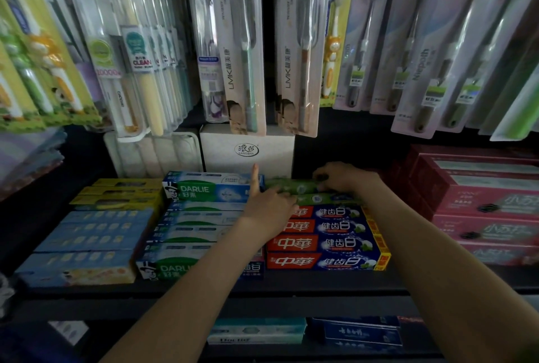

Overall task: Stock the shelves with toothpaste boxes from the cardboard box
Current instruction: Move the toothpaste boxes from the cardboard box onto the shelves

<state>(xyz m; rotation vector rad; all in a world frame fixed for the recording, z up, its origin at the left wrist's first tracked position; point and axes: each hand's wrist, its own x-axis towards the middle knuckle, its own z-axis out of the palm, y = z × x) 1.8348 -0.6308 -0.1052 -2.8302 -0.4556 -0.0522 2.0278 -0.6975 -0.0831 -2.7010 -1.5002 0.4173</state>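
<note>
**Both hands at a green box on the toothpaste shelf**

The dark shelf (291, 284) is packed with long, flat card cartons lying in stacks. From the left there are blue boxes (93, 231) with yellow boxes (122, 193) behind them, then green-and-white boxes (201, 190), then red-and-blue boxes (326, 243). Well to the right is a block of dark red boxes (481, 202). A plain white box (248, 149) with an oval logo stands upright at the back.

The green toothpaste box (291, 186) lies lengthwise at the rear of the red-and-blue stack, on top of a second green box (329, 198).

The right hand (344, 179) comes over from above, with its fingers curled down over the box's right end, clasping it. The left hand (268, 208) is at the box's left end with the index finger straight up against the green-and-white carton. Its other fingers are tucked out of sight, so I cannot tell whether it grips anything.

Toothbrushes (245, 41) hang overhead in glossy clear blister packs (a whole curtain of them). More cartons (256, 330) sit on the level below.
</note>
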